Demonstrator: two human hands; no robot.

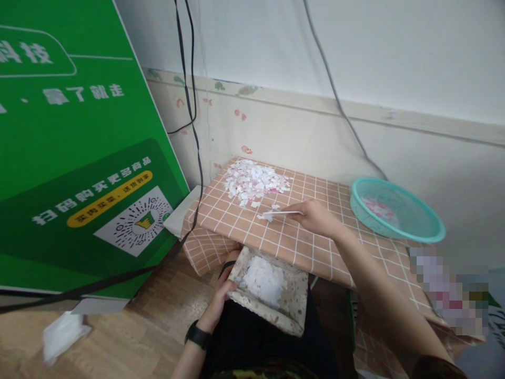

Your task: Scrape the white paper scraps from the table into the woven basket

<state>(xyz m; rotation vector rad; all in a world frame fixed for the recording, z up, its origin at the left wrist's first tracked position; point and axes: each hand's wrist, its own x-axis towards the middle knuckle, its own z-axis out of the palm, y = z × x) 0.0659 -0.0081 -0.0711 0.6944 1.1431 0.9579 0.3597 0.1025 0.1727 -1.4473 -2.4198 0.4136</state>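
Observation:
My left hand (224,289) is closed on the left rim of a worn, speckled tray (294,316), held below the table's front edge over my lap. White paper scraps (262,279) lie heaped in the tray. My right hand (317,217) is above the tabletop, closed on a thin white strip (282,212) that points left; its exact kind does not show. The strip's tip is at a few small scraps on the cloth. Farther back on the table spreads a pile of white and pinkish paper scraps (256,181).
A brown checked cloth (315,192) covers the table against the wall. At its right stands a turquoise plastic basket (398,231) with pinkish scraps inside. Black cables (195,126) hang by a green printed panel (130,152) at left. A white bag-like item (65,334) lies on the floor.

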